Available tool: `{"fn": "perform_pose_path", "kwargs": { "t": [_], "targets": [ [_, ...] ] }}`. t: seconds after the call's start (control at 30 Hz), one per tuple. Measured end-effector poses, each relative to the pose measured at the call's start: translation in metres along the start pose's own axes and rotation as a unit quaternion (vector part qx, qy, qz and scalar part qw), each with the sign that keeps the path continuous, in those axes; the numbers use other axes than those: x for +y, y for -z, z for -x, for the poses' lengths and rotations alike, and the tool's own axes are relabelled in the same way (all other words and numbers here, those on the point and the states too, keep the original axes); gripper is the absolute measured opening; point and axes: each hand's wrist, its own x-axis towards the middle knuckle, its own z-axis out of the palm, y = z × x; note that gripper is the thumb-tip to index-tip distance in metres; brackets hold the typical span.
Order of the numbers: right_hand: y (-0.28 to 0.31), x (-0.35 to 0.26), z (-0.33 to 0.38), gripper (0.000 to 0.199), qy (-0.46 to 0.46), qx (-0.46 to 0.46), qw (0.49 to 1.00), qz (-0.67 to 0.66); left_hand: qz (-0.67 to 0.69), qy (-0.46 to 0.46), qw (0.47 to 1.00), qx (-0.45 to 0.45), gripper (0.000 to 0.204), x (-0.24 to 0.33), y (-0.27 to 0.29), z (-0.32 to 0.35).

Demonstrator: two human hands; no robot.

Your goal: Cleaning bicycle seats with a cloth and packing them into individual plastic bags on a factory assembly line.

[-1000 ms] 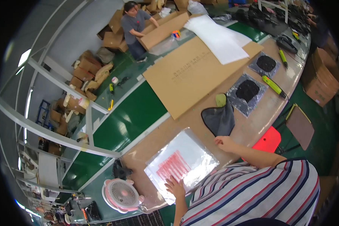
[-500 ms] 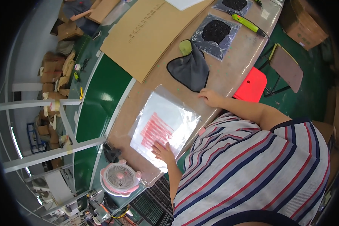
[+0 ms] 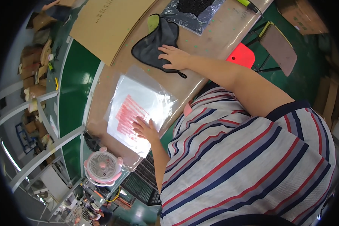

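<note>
My left hand (image 3: 146,129) lies with spread fingers on a clear plastic bag (image 3: 122,90). A white sheet printed with red lines shows through the bag, and glare hides part of it. Farther along the table, my right hand (image 3: 175,57) rests on a dark grey cloth (image 3: 148,51) with black edging. Its fingers are apart and pressed flat on the fabric. One corner of the cloth is folded over and shows a yellow-green underside. Neither hand grips anything.
Flat brown cardboard (image 3: 107,26) lies at the table's far side. Beyond the cloth is a clear bag of small black pieces (image 3: 194,7), with a green tool (image 3: 248,5) nearby. A pink fan (image 3: 103,165) stands at the left end. A red stool (image 3: 242,56) and folding chair (image 3: 279,49) stand right.
My right hand has moved from beside the cloth's near corner onto the cloth, its fingers now spread. My left hand stays on the plastic bag. The whole view has shifted.
</note>
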Motion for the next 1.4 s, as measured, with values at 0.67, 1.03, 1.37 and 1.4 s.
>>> {"fn": "perform_pose_path", "kwargs": {
  "t": [0.67,1.03,1.37,1.4],
  "targets": [
    [0.036,0.034,-0.018,0.038,0.068,0.009,0.988,-0.138,0.168,-0.042,0.972,0.159,0.025,0.027,0.036,-0.02],
    [0.062,0.031,0.092,0.06,-0.179,0.102,0.976,-0.073,-0.005,0.343,0.939,0.005,0.091,-0.03,0.066,-0.115],
    [0.014,-0.01,-0.022,0.057,-0.109,0.067,0.991,-0.04,0.118,0.256,0.958,0.046,0.051,-0.057,0.046,-0.102],
    [0.007,-0.01,-0.024,0.057,-0.102,0.063,0.992,-0.043,0.104,0.231,0.964,0.076,0.049,-0.059,0.044,-0.1]
  ]
}}
